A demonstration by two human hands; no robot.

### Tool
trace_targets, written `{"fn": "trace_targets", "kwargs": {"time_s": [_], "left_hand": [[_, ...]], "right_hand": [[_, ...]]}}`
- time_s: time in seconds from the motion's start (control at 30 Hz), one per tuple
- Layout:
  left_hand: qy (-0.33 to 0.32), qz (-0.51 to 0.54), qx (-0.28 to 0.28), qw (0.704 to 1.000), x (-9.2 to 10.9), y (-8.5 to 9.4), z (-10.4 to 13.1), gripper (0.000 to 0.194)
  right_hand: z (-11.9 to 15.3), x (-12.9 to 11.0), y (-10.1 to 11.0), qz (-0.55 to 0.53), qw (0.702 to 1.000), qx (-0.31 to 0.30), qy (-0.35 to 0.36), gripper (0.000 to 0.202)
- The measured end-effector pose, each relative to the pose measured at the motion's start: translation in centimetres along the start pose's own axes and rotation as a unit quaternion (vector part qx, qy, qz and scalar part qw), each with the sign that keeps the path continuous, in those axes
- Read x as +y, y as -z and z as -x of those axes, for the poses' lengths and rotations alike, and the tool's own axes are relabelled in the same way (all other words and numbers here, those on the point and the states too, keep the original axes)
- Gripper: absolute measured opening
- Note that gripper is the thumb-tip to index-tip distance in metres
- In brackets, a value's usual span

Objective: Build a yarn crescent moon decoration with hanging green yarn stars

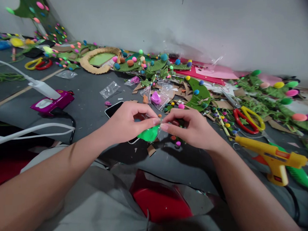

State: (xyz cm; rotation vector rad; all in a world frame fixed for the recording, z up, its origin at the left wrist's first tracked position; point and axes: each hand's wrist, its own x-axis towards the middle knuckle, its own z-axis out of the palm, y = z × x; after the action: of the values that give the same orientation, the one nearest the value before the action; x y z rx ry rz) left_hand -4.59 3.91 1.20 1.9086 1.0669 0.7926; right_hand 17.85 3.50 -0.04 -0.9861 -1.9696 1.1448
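My left hand [136, 121] pinches the top edge of a clear plastic packet with a bright green lump [148, 134] inside, which looks like soft modelling clay. Thumb and forefinger of my right hand [184, 126] are pressed together at the packet's other side, close to the left fingertips. A phone [114, 109] lies on the table, partly covered by my left hand. Small coloured balls, one of them pink [178, 143], and a brown cardboard scrap [151, 150] lie just below the hands.
A yellow glue gun [271, 155] and red-yellow-handled scissors [248, 120] lie on the right. At left is a purple power adapter [52, 102] with cables. Behind are a cardboard ring [95, 69], green leaf shapes [197, 95], empty packets [109, 90] and a pink clay lump [156, 98].
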Motion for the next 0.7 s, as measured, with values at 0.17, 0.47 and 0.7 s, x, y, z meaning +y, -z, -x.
{"fn": "trace_targets", "kwargs": {"time_s": [0.17,0.47,0.7], "left_hand": [[0.034,0.023,-0.023,0.999,0.17,-0.07,-0.03,0.017],[0.057,0.053,0.023,0.997,-0.31,0.42,0.15,0.021],[0.059,0.045,0.047,0.996,-0.31,0.73,0.25,0.023]], "right_hand": [[-0.01,-0.27,-0.22,0.015,0.999,0.024,0.019,0.016],[-0.15,-0.16,-0.32,0.018,0.998,0.047,-0.021,0.022],[-0.06,-0.18,-0.93,0.033,0.998,0.05,-0.012,0.022]]}}
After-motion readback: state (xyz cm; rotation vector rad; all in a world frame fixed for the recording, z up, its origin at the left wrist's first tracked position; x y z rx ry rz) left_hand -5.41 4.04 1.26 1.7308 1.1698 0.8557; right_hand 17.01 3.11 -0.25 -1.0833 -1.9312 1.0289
